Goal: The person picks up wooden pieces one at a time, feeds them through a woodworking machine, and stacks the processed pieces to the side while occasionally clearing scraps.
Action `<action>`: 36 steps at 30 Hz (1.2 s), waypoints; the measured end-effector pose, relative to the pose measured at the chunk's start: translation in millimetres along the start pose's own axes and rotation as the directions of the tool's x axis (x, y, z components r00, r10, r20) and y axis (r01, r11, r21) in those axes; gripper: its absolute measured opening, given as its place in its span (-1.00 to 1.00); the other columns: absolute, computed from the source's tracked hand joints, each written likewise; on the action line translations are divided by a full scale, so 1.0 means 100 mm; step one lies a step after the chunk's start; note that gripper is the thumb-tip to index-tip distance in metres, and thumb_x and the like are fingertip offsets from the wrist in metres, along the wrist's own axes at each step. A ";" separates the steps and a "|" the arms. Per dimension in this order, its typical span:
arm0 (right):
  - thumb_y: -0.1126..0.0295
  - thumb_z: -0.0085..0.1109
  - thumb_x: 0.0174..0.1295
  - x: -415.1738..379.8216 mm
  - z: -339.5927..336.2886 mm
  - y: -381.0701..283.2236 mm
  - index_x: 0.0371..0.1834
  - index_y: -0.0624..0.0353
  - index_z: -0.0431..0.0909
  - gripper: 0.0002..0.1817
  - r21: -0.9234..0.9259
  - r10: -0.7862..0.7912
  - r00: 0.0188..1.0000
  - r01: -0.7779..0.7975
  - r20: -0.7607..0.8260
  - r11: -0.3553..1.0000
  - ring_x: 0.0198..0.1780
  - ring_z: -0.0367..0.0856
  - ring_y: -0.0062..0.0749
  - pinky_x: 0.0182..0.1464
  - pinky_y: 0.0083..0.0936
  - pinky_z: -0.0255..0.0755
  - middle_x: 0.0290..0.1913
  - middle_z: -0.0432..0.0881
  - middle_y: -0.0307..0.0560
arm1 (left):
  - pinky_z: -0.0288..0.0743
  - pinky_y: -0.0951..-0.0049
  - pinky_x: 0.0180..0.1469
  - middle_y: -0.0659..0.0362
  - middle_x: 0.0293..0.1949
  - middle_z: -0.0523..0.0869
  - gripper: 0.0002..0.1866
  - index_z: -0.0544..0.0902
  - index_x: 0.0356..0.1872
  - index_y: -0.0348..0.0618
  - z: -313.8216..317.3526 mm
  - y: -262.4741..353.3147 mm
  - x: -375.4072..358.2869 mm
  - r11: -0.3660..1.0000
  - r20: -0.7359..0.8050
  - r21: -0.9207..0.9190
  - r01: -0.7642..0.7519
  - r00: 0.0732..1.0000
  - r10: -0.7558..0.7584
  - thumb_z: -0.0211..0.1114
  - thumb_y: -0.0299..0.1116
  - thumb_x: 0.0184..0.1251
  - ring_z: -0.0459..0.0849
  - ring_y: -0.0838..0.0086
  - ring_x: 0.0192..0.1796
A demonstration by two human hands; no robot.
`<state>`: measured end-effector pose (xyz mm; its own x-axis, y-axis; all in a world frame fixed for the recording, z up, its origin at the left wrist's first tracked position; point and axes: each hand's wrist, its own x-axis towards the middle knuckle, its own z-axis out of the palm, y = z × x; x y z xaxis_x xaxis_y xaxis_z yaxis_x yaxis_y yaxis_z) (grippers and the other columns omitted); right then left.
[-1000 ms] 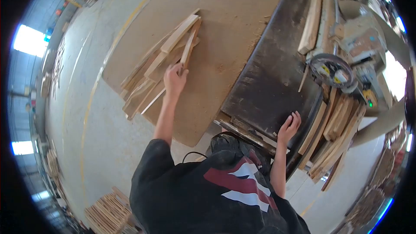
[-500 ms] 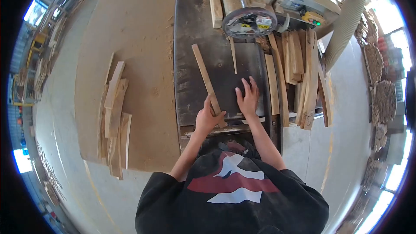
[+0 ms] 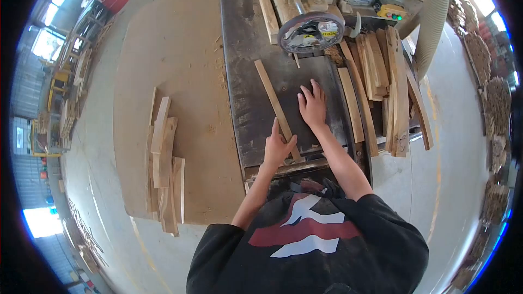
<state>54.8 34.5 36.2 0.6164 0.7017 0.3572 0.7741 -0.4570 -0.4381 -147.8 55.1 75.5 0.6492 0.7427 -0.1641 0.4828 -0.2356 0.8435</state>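
My left hand (image 3: 279, 146) is around the near end of a narrow wooden strip (image 3: 271, 89), its index finger stretched along one edge and the thumb on the other side. The strip lies slantwise on the dark metal machine table (image 3: 244, 95). To its right, my right hand (image 3: 313, 106) is open over the same table with fingers spread, pointing at the machine and holding nothing. Just beyond its fingertips, the tip of a thin wood sliver (image 3: 297, 61) shows from under the machine's round handwheel (image 3: 311, 31); the rest is hidden.
On the right lie stacked wood pieces (image 3: 400, 92), beside a single strip (image 3: 351, 103). A board (image 3: 264, 5) lies at the far left of the machine. More offcuts (image 3: 164, 155) rest on the brown side table (image 3: 201, 92). A ribbed hose (image 3: 434, 22) hangs at right.
My right hand has moved forward on the table. Less of the thin sliver shows below the handwheel. My left hand stays at the strip's near end; the whole view has shifted.
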 end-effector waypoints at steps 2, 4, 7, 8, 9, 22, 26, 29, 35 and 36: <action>0.16 0.12 0.50 -0.12 -0.05 0.03 0.15 0.13 0.69 -0.65 0.130 0.001 1.000 0.000 -0.007 0.991 0.47 0.34 0.16 0.47 0.02 0.26 0.51 0.36 0.10 | 0.56 0.29 -0.46 0.01 -0.61 0.69 0.02 0.09 0.57 -0.49 0.03 -0.07 0.00 1.000 -0.009 -0.018 0.010 1.000 -0.010 0.48 -0.19 0.25 0.72 0.24 -0.59; 0.16 0.13 0.49 -0.26 -0.11 0.03 0.10 0.13 0.71 -0.66 0.158 -0.013 1.000 0.013 -0.007 0.987 0.45 0.36 0.15 0.45 0.01 0.28 0.50 0.37 0.10 | 0.57 0.28 -0.45 0.02 -0.63 0.67 0.00 0.09 0.57 -0.50 0.06 -0.13 0.02 0.999 -0.020 -0.040 0.007 1.000 -0.007 0.46 -0.18 0.27 0.71 0.27 -0.59; 0.17 0.16 0.47 -0.52 -0.30 -0.05 -0.07 0.14 0.74 -0.71 0.308 0.017 1.000 -0.018 0.006 0.951 0.33 0.47 0.13 0.35 -0.08 0.35 0.40 0.49 0.12 | 0.61 0.35 -0.24 0.01 -0.39 0.77 -0.13 0.12 0.59 -0.45 0.06 -0.19 -0.02 0.934 -0.008 -0.355 0.048 0.998 -0.054 0.33 -0.24 0.41 0.77 0.38 -0.36; 0.17 0.16 0.47 -0.63 -0.38 -0.11 -0.10 0.14 0.74 -0.71 0.378 0.032 0.999 -0.038 0.022 0.925 0.28 0.52 0.11 0.29 -0.13 0.40 0.32 0.57 0.13 | 0.59 0.39 -0.10 0.04 -0.21 0.77 -0.20 0.13 0.60 -0.41 0.03 -0.17 -0.02 0.752 0.001 -0.656 0.054 0.998 -0.070 0.27 -0.30 0.46 0.74 0.44 -0.21; 0.15 0.15 0.48 -0.71 -0.53 -0.16 -0.11 0.16 0.73 -0.69 0.459 0.012 0.973 -0.120 0.231 0.880 0.19 0.58 0.08 0.22 -0.17 0.44 0.18 0.64 0.13 | 0.57 0.44 0.05 0.07 -0.04 0.77 -0.26 0.13 0.62 -0.38 -0.01 -0.17 -0.02 0.480 0.011 -0.876 0.047 0.997 -0.079 0.20 -0.36 0.52 0.72 0.50 -0.06; 0.00 0.04 0.56 -0.86 -0.93 -0.50 -0.13 0.23 0.64 -0.54 0.334 -0.127 0.325 -0.733 0.937 0.593 -0.54 0.50 -0.61 -0.50 -0.60 0.32 -0.39 0.71 -0.17 | 0.53 0.31 -0.36 0.01 -0.53 0.69 -0.55 0.57 0.28 -0.31 -0.22 -0.24 -0.12 0.923 -0.174 -0.377 -0.072 0.985 0.005 0.30 -0.21 0.55 0.68 0.44 -0.46; 0.03 0.08 0.54 -0.75 -0.88 -0.50 -0.14 0.24 0.65 -0.57 0.353 -0.107 0.364 -0.723 0.925 0.594 -0.51 0.49 -0.62 -0.46 -0.63 0.33 -0.41 0.71 -0.18 | 0.51 0.18 -0.43 -0.09 -0.55 0.68 -0.73 0.71 -0.19 -0.32 -0.46 -0.40 -0.18 0.993 -0.334 -0.007 -0.119 0.936 0.110 0.32 -0.24 0.51 0.71 0.10 -0.52; 0.05 0.10 0.54 -0.70 -0.84 -0.52 -0.14 0.24 0.65 -0.58 0.339 -0.097 0.347 -0.756 0.933 0.560 -0.48 0.50 -0.62 -0.41 -0.64 0.34 -0.40 0.71 -0.16 | 0.55 0.15 -0.40 -0.11 -0.50 0.71 -0.76 0.70 -0.30 -0.29 -0.69 -0.39 -0.31 0.989 -0.348 -0.141 -0.054 0.937 0.001 0.33 -0.29 0.49 0.73 -0.04 -0.44; 0.11 0.20 0.49 -0.72 -0.67 -0.78 -0.11 0.26 0.66 -0.63 0.402 -0.144 0.387 -0.753 0.911 0.521 -0.46 0.52 -0.62 -0.40 -0.65 0.35 -0.36 0.72 -0.14 | 0.59 0.11 -0.37 -0.09 -0.47 0.74 -0.83 0.69 -0.30 -0.25 -0.58 -0.54 -0.22 0.979 -0.396 0.021 -0.204 0.897 0.196 0.37 -0.35 0.43 0.76 -0.03 -0.38; 0.12 0.23 0.47 -0.73 -0.67 -0.82 -0.10 0.26 0.66 -0.64 0.424 -0.140 0.411 -0.764 0.901 0.486 -0.46 0.53 -0.62 -0.40 -0.65 0.35 -0.35 0.72 -0.15 | 0.59 0.11 -0.37 -0.09 -0.48 0.74 -0.83 0.69 -0.30 -0.24 -0.56 -0.55 -0.20 0.981 -0.397 0.028 -0.191 0.899 0.186 0.37 -0.35 0.42 0.76 -0.03 -0.38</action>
<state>-43.5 -16.0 101.3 0.0147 0.8446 -0.5352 -0.1560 -0.5268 -0.8355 -220.2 88.2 61.3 0.4401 0.8725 0.2124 0.3665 -0.3905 0.8445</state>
